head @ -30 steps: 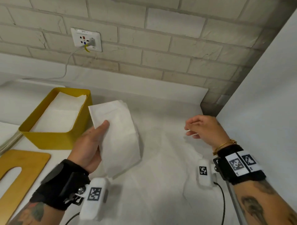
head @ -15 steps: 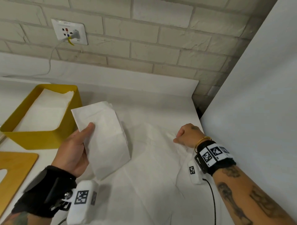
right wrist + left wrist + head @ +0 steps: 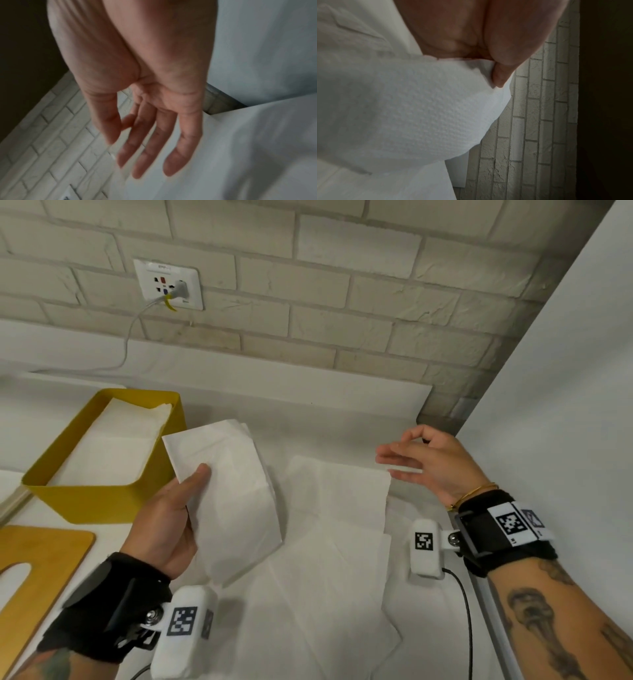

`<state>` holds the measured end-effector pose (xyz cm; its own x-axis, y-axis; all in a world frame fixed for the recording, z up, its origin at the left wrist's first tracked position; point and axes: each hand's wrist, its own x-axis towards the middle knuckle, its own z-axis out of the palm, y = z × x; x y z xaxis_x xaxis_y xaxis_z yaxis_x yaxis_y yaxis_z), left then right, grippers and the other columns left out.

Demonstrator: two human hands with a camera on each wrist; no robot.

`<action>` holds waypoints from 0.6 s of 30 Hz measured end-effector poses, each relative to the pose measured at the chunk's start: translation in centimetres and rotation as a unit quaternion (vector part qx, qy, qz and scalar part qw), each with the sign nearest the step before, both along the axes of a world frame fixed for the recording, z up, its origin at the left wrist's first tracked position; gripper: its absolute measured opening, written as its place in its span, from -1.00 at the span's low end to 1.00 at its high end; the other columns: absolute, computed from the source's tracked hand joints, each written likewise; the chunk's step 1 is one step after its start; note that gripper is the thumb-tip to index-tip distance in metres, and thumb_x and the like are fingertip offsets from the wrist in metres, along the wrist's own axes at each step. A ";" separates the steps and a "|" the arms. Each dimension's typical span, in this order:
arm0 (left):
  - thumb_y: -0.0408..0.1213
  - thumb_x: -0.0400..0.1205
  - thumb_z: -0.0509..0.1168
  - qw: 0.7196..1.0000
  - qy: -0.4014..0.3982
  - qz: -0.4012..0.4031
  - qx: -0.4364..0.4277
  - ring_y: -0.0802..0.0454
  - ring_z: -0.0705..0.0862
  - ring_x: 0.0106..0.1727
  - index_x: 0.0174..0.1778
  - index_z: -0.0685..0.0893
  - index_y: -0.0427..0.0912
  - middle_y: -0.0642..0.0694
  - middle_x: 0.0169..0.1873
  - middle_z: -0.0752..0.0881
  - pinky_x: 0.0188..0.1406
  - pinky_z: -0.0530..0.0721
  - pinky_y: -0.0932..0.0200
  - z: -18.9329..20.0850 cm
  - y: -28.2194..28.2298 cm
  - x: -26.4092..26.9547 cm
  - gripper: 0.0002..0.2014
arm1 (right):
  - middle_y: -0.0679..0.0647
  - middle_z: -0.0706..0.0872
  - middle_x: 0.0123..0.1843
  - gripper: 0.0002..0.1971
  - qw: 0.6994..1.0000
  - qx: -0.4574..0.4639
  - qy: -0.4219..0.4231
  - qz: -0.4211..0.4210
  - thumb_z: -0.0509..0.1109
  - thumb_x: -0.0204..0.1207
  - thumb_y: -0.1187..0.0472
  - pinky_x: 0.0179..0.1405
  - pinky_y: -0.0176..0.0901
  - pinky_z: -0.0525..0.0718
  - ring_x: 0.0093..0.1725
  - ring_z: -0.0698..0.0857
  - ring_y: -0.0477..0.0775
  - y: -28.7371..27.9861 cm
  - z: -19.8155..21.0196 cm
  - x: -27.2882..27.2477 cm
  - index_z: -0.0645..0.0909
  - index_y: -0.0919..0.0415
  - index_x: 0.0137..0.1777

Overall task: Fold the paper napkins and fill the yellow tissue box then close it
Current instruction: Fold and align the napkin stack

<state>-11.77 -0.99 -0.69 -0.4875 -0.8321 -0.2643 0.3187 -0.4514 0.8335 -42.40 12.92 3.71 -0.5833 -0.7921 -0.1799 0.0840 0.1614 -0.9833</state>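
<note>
My left hand holds a stack of folded white napkins upright just right of the yellow tissue box, thumb on the front; the fingers behind are hidden. In the left wrist view the thumb presses the embossed napkin stack. The box stands open with flat napkins inside. Its wooden slotted lid lies on the table at lower left. My right hand hovers with straight fingers over the right edge of a napkin sheet lying on the table; the right hand holds nothing.
More loose napkin sheets overlap on the table near me. A white upright panel walls off the right side. Behind runs a brick wall with a socket and plugged cable above a low white ledge.
My right hand has lifted off the sheet it pressed with curled fingers and has straightened them. The left hand keeps holding the folded stack beside the box.
</note>
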 end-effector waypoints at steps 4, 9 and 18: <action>-0.18 0.78 0.21 1.000 0.005 -0.002 -0.002 -0.05 0.85 0.10 0.37 0.67 -0.13 -0.13 0.15 0.85 -0.14 0.86 0.08 0.2 0.2 -0.3 -0.71 | 0.30 0.85 -0.04 -0.86 0.999 0.017 0.022 -0.036 0.48 0.63 0.27 -0.04 0.11 0.86 -0.01 0.88 0.25 -0.9 0.4 0.5 0.56 0.22 0.07; -0.18 0.77 0.22 1.000 0.003 -0.003 0.000 -0.05 0.85 0.13 0.40 0.65 -0.14 -0.13 0.18 0.84 -0.13 0.86 0.08 -0.1 0.4 0.1 -0.69 | 0.17 0.78 0.09 -0.48 0.965 0.232 0.119 -0.017 0.66 0.41 -0.10 -0.08 0.06 0.87 0.03 0.83 0.10 -1.2 -5.2 0.3 0.57 0.10 0.24; -0.17 0.77 0.23 1.000 -0.009 -0.002 -0.006 -0.04 0.84 0.14 0.35 0.68 -0.11 -0.10 0.17 0.85 -0.06 0.84 0.02 -0.4 0.2 0.6 -0.72 | 0.15 0.70 0.19 -0.61 0.873 0.372 0.313 0.022 0.62 0.47 0.11 0.09 -0.17 0.62 0.17 0.74 0.17 -1.4 -7.7 -0.2 0.65 0.23 0.22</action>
